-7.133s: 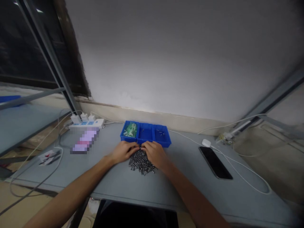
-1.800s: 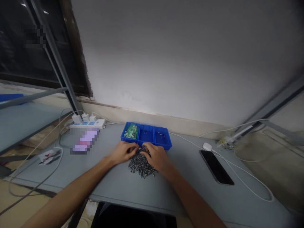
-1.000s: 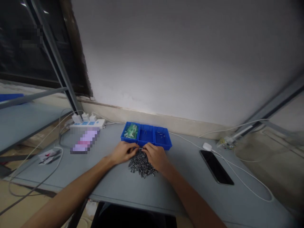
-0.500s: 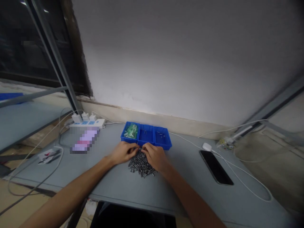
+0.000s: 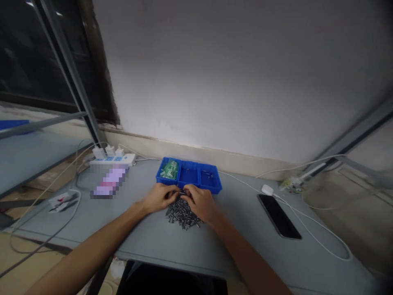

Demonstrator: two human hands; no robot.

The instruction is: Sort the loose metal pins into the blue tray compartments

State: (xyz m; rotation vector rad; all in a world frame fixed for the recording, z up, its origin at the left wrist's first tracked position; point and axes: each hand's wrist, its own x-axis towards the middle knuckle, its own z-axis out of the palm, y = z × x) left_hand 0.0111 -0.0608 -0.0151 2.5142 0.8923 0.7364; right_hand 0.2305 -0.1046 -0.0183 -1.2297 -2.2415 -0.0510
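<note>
My left hand (image 5: 161, 197) is closed in a pinch at the back edge of a pile of small metal fasteners (image 5: 183, 215). They look like rivets or screws, too small to tell which. Close beside it, my right hand (image 5: 201, 202) curls in from the other side, thumb and forefinger bent around the same spot. A small metal fastener (image 5: 182, 192) shows between the fingertips of both hands, partly hidden. Just behind stand three joined blue bins. The left bin (image 5: 158, 179) holds a green and clear plastic bag; the middle bin (image 5: 189, 179) and right bin (image 5: 215, 186) hold a few thin metal pieces.
On the right of the grey table (image 5: 172, 250) lie a black phone (image 5: 280, 217) and a white earphone case (image 5: 267, 190) with a looping cable. A power strip (image 5: 129, 159) with plugs, a blurred-out purple item (image 5: 110, 182) and a crumpled wrapper (image 5: 63, 201) lie left.
Both hands stay in nearly the same place. The right thumb and forefinger have shifted slightly, and the bright thin piece between the fingertips shows less plainly.
</note>
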